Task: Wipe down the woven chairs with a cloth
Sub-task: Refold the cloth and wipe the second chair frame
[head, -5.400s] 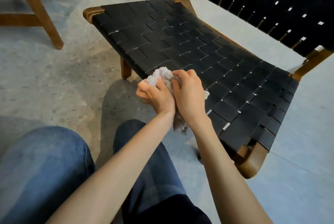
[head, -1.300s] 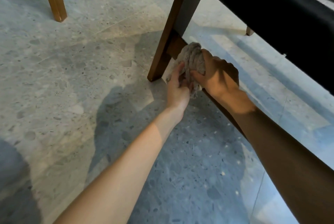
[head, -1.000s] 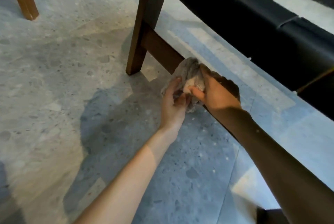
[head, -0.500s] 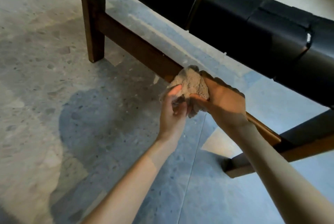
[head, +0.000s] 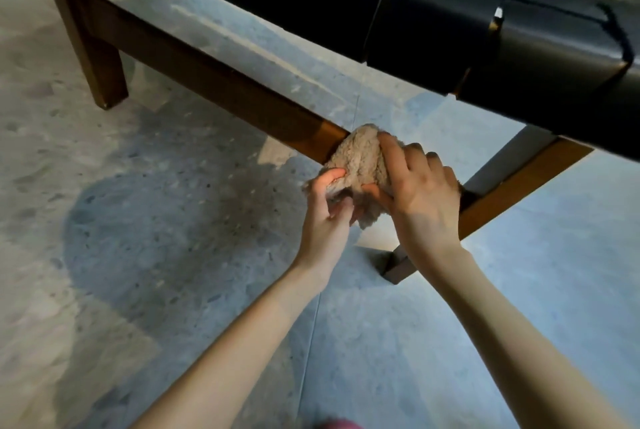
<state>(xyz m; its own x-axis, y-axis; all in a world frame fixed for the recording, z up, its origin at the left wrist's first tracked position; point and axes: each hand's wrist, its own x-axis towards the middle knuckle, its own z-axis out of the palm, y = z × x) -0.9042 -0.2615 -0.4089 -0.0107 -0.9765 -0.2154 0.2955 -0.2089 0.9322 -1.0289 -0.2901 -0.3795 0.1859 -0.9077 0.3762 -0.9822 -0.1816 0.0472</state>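
The right hand curls over the bunched cloth and the left hand pinches its near-left edge, pressing it on the low wooden chair rail, which runs far-left to near-right beneath them.

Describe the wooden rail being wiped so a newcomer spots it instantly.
Find the black strap-woven chair seat across the top. Below it, a dark brown wooden rail slants from the upright leg to the fluffy beige cloth held on it by the left hand and right hand. Unlike the legs, it sits off the floor.
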